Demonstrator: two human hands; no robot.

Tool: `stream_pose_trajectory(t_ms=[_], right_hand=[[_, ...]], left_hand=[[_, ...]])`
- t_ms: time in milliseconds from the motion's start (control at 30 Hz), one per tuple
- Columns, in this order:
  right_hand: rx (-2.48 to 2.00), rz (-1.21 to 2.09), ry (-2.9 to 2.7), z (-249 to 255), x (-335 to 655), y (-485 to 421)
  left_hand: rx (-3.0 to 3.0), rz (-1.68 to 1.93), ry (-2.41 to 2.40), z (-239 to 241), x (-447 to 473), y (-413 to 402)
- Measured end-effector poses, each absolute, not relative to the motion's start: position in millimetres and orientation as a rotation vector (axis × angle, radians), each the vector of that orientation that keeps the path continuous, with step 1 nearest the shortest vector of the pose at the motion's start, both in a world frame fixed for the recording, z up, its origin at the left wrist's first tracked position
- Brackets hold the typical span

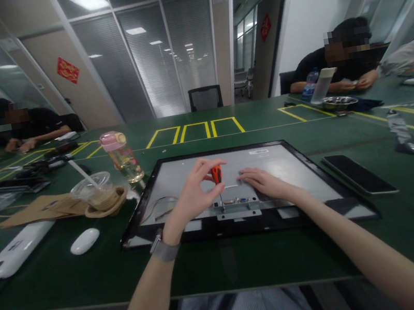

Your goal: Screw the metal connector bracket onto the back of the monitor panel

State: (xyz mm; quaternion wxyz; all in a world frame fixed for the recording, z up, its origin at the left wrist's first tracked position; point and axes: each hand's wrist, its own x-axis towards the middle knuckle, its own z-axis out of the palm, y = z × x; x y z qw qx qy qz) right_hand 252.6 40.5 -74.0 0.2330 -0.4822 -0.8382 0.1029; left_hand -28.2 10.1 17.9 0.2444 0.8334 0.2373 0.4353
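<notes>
Grey metal bracket (239, 208) at panel's (279, 162) near edge, orange screwdriver (217, 174) on its left end: screw-turning, seemingly! Left hand (195, 188) pinches handle; right hand (262, 181) flat on panel, gripping nothing. Next turn wants upright, steady pressure.

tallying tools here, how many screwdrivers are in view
1: the orange-and-black screwdriver, held about upright in the left hand over the metal bracket. Others may be hidden.
</notes>
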Motion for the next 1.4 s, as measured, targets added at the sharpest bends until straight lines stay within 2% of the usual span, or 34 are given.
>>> stream_pose_trajectory(t_ms=[200, 533, 733, 1000, 1200, 1400], right_hand=[[-1.334, 0.269, -2.316, -74, 253, 41], [-1.299, 0.246, -2.32, -77, 254, 43], [-1.331, 0.251, -2.315, -75, 253, 41], [-1.316, 0.258, -2.315, -73, 252, 41], [-1.347, 0.249, -2.331, -70, 251, 39], [-1.336, 0.245, -2.334, -69, 250, 38]], left_hand=[[2.162, 1.03, 0.549, 16, -31, 11], [2.265, 1.218, 0.656, 18, -29, 11], [2.113, 1.0, 0.523, 23, -32, 8], [2.265, 1.21, 0.65, 18, -31, 13], [2.204, 1.05, 0.592, 17, -33, 13], [2.23, 1.126, 0.658, 12, -33, 17]])
